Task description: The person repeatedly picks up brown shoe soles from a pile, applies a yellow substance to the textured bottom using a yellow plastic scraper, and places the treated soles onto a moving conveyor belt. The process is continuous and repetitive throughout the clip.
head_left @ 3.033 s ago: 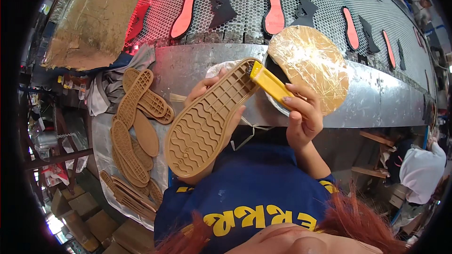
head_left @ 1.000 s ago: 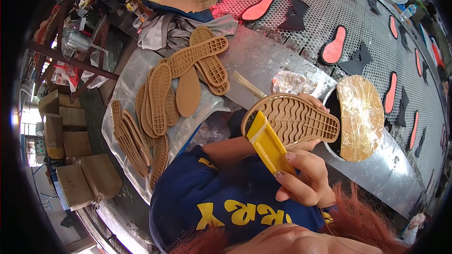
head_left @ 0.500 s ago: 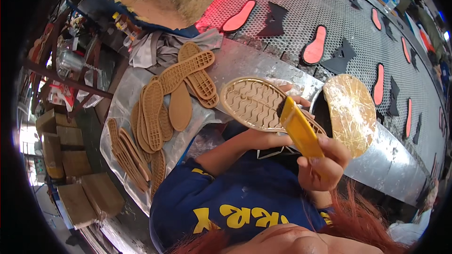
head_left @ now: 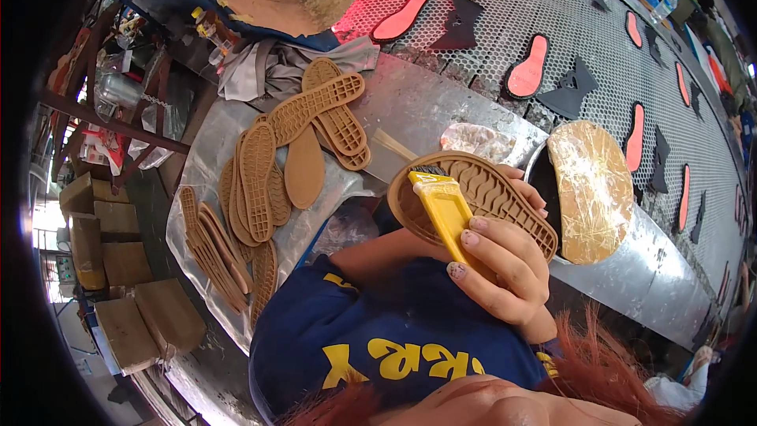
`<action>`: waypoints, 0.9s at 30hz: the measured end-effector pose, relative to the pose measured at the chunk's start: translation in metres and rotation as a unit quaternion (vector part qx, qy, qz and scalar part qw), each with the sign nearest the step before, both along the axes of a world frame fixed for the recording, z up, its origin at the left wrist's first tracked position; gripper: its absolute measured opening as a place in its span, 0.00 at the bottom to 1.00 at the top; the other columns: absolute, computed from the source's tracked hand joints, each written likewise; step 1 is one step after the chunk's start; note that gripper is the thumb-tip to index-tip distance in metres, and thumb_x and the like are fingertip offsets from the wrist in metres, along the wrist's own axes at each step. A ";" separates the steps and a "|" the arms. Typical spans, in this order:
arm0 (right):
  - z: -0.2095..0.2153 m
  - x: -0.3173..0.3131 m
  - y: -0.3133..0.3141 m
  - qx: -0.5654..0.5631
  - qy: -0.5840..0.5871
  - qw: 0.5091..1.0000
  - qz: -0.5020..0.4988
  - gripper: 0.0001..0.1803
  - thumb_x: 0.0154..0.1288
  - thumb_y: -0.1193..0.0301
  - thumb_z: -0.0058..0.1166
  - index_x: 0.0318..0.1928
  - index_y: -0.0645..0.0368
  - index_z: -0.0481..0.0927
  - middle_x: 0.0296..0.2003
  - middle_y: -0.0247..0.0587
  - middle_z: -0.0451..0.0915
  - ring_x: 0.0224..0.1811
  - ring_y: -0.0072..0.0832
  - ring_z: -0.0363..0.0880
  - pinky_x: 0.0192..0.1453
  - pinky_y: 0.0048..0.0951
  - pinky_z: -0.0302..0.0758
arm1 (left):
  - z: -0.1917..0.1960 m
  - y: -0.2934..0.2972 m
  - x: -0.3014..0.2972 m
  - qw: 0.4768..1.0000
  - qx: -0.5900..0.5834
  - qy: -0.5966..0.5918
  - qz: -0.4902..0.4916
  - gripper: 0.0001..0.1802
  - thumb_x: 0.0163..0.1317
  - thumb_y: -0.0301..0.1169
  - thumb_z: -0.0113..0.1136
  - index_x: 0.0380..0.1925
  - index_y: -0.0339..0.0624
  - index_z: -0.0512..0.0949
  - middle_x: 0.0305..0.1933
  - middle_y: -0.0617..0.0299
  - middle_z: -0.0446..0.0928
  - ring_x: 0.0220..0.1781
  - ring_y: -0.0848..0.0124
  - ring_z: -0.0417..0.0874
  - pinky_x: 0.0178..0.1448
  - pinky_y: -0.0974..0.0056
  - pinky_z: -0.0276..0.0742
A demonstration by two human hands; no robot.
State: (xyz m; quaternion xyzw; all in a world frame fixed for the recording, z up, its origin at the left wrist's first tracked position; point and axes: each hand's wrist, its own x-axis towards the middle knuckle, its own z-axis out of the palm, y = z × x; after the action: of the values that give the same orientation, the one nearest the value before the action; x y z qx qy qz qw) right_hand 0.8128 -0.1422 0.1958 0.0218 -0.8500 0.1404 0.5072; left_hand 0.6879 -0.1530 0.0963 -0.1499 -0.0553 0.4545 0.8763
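Observation:
My left hand is mostly hidden behind a brown shoe sole. Its fingers wrap round the far edge and hold the sole up, treaded side in view. In my right hand is a brush with a flat yellow handle, gripped between thumb and fingers. The dark bristles lie against the tread near the sole's left end. To the left, several more brown soles lie overlapping on a plastic sheet.
A plastic-wrapped brown lid or board covers part of a dark container at the right. Beyond runs a mesh conveyor carrying pink insoles and black cut pieces. Grey cloth lies at the back left; cardboard boxes stand lower left.
The brush has moved left along the sole, toward its left end. The sole has shifted right and slightly nearer, and its tilt has changed. My right hand has come left with the brush.

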 end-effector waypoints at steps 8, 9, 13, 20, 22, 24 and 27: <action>0.001 -0.002 -0.002 0.010 -0.027 0.999 0.016 0.12 0.47 0.77 0.61 0.36 0.59 0.82 0.41 0.47 0.81 0.45 0.40 0.82 0.47 0.34 0.82 | -0.016 0.008 0.006 0.999 0.018 -0.050 -0.005 0.25 0.71 0.48 0.35 0.61 0.49 0.66 0.61 0.52 0.68 0.66 0.54 0.65 0.68 0.46 0.63; 0.001 -0.003 -0.002 0.007 -0.029 0.999 0.017 0.12 0.47 0.77 0.61 0.36 0.59 0.82 0.41 0.47 0.81 0.45 0.39 0.82 0.47 0.33 0.82 | -0.019 0.010 0.005 0.998 0.028 -0.050 -0.015 0.25 0.71 0.48 0.35 0.61 0.49 0.66 0.61 0.52 0.69 0.66 0.54 0.65 0.68 0.46 0.63; 0.004 -0.002 0.000 -0.001 -0.038 0.999 0.036 0.11 0.48 0.77 0.61 0.36 0.58 0.81 0.41 0.46 0.81 0.45 0.39 0.82 0.48 0.33 0.81 | -0.044 0.020 0.006 0.988 0.129 -0.006 -0.081 0.26 0.71 0.49 0.35 0.58 0.45 0.70 0.58 0.52 0.72 0.63 0.55 0.69 0.67 0.48 0.65; 0.009 -0.001 0.006 -0.010 -0.054 0.997 0.054 0.12 0.48 0.77 0.62 0.37 0.58 0.81 0.41 0.46 0.81 0.44 0.39 0.82 0.48 0.34 0.81 | -0.011 0.013 0.008 0.985 0.163 0.036 -0.029 0.27 0.72 0.49 0.33 0.54 0.41 0.72 0.56 0.54 0.75 0.57 0.62 0.76 0.64 0.56 0.69; 0.010 -0.002 0.007 -0.005 -0.050 0.997 0.051 0.11 0.49 0.77 0.61 0.37 0.58 0.81 0.41 0.46 0.81 0.44 0.40 0.82 0.48 0.34 0.81 | -0.012 0.009 0.009 0.988 0.147 0.026 -0.033 0.27 0.73 0.49 0.33 0.54 0.42 0.73 0.55 0.54 0.75 0.57 0.64 0.76 0.64 0.57 0.69; 0.014 -0.002 0.008 0.009 -0.055 0.997 0.045 0.11 0.49 0.77 0.60 0.37 0.59 0.80 0.40 0.46 0.81 0.44 0.40 0.82 0.47 0.35 0.81 | -0.018 0.009 0.010 0.987 0.152 -0.011 -0.054 0.27 0.73 0.49 0.32 0.55 0.42 0.72 0.55 0.56 0.75 0.57 0.66 0.76 0.64 0.58 0.69; 0.022 -0.001 0.012 0.018 -0.064 0.997 0.031 0.11 0.49 0.76 0.60 0.37 0.59 0.80 0.40 0.46 0.81 0.44 0.40 0.82 0.47 0.35 0.82 | -0.028 0.013 0.015 0.968 0.208 -0.122 -0.073 0.26 0.74 0.48 0.32 0.58 0.44 0.69 0.56 0.59 0.74 0.58 0.70 0.75 0.65 0.61 0.68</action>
State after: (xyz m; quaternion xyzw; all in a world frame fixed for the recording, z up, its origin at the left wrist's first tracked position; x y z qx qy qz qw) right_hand 0.8117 -0.1301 0.2180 0.0488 -0.8819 0.1417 0.4470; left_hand 0.7025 -0.1396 0.0684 -0.0221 -0.2443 0.3458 0.9057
